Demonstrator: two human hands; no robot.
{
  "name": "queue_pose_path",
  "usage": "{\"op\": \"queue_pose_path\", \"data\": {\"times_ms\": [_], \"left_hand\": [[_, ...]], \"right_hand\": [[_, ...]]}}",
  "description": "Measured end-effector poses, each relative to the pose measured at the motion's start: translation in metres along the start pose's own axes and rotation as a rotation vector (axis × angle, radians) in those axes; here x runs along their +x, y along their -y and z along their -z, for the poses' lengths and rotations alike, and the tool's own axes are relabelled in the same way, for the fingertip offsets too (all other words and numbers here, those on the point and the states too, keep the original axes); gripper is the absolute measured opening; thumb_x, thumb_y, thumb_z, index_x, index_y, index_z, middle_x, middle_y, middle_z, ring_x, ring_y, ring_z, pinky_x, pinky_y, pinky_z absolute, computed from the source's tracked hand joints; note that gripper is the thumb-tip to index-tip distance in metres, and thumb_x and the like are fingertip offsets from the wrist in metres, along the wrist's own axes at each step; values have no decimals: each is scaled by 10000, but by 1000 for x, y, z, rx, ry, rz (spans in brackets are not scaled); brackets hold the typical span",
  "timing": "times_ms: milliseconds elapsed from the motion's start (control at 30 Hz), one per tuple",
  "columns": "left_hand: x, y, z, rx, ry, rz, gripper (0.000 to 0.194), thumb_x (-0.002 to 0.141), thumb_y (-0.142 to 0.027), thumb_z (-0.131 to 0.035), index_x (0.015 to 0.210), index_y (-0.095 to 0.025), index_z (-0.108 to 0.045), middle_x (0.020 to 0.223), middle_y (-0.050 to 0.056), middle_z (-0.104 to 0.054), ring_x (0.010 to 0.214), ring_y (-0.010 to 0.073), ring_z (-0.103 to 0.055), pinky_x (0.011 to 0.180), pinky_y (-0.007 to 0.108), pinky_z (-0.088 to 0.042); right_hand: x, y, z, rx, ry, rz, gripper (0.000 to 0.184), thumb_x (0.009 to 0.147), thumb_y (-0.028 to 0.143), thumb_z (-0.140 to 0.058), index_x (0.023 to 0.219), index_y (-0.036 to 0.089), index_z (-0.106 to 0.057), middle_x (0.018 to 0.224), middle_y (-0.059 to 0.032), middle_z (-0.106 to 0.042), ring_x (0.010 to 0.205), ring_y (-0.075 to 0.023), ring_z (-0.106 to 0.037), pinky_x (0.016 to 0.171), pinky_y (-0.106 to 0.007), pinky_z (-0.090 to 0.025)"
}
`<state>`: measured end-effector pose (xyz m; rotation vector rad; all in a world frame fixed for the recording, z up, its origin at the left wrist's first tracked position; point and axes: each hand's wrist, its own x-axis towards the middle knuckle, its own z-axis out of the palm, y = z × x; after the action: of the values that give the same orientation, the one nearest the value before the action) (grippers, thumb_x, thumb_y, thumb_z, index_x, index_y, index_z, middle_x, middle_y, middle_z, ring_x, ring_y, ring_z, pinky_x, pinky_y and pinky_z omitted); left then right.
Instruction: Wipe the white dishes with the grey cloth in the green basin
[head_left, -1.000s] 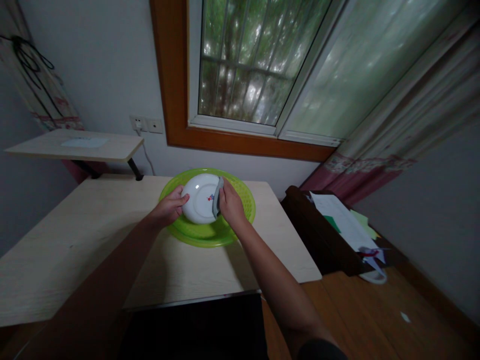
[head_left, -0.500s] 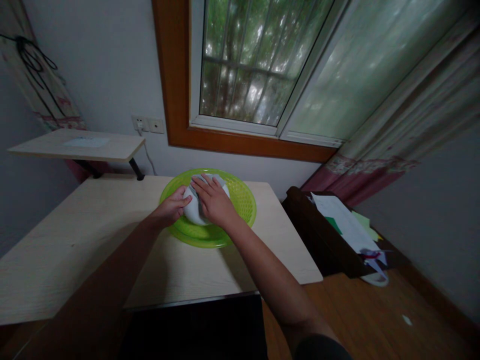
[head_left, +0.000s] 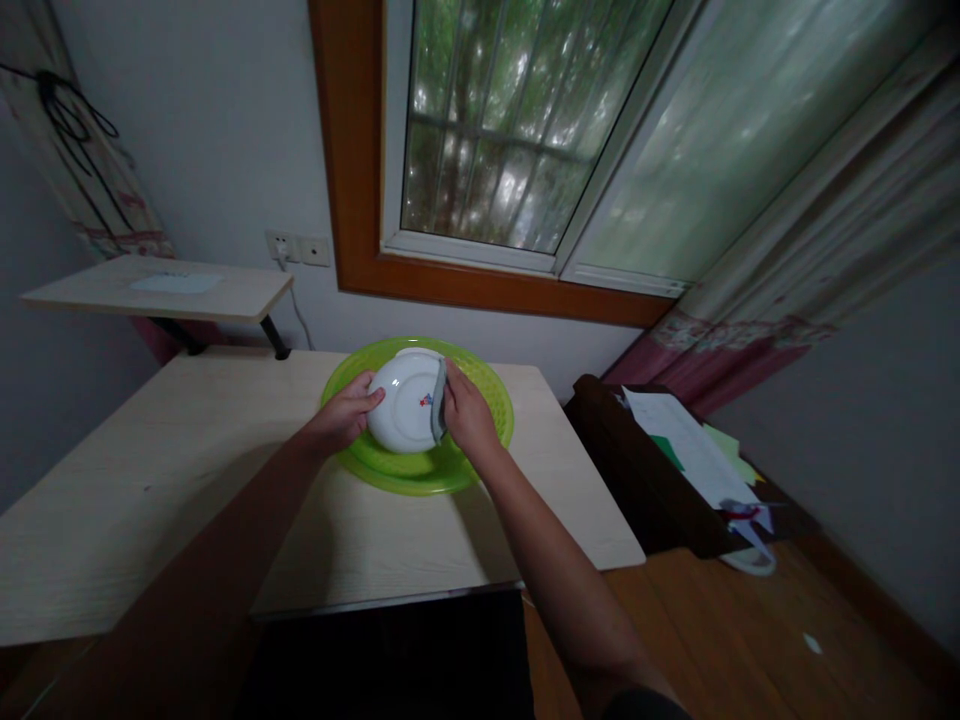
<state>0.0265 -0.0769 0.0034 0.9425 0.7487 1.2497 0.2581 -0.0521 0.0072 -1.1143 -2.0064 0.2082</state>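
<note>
My left hand (head_left: pixel 350 411) pinches the white dish (head_left: pixel 405 405) near its rim over the green basket (head_left: pixel 489 405) on the bench (head_left: pixel 165 440), seemingly steadying it, while my right hand (head_left: pixel 468 410) grips a grey cloth (head_left: pixel 439 412) against its opposite edge.

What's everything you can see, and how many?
Window: one, brown-framed, at the back.
Curtains: two, pale and pink, both sides.
Cord: one, black, upper left.
Sockets: two, white, left of the window.
Table: one, pale wood, in the middle.
Shelf: one, pale wood, table's back left.
Paper: one, pale, on the shelf.
Basket: one, green, on the table.
Dish: one, white, over the basket.
Cloth: one, grey, at the dish's right.
Furniture: one, dark brown, right of the table.
Papers: several, white and green, on the furniture.
Floor: one, brown, lower right.
Sleeve: one, dark, bottom right.
Left hand: one, bare, on the dish's left.
Right hand: one, bare, on the cloth.
</note>
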Motion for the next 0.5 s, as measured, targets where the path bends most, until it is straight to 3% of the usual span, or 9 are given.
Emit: {"op": "queue_pose_path", "data": {"times_ms": [133, 267, 500], "left_hand": [[1, 0, 1, -1, -9, 8, 372, 735, -327, -828, 998, -175, -614, 960, 55, -680, 862, 215, -638, 755, 317, -509], [1, 0, 0, 5, -3, -1, 390, 732, -324, -821, 1023, -177, -607, 986, 58, -683, 886, 217, -635, 784, 324, -504], [1, 0, 0, -58, -5, -24, 396, 762, -294, -788, 1093, -167, -614, 1063, 89, -700, 994, 246, -661, 875, 356, -513]], "right_hand": [[-1, 5, 0, -8, 8, 96, 579, 957, 120, -379, 1529, 186, -441, 1573, -98, -456, 1472, -221, -415, 1245, -479, -323], [1, 20, 0, -37, 80, 237, 634, 908, 56, -403, 1523, 200, -456, 1595, -63, -428, 1545, -228, -266, 1260, -511, -292], [-7, 44, -5, -59, 228, 438, 679, 900, 41, -442, 1556, 210, -388, 1628, -65, -367, 1573, -222, -168, 1259, -531, -282]]}}
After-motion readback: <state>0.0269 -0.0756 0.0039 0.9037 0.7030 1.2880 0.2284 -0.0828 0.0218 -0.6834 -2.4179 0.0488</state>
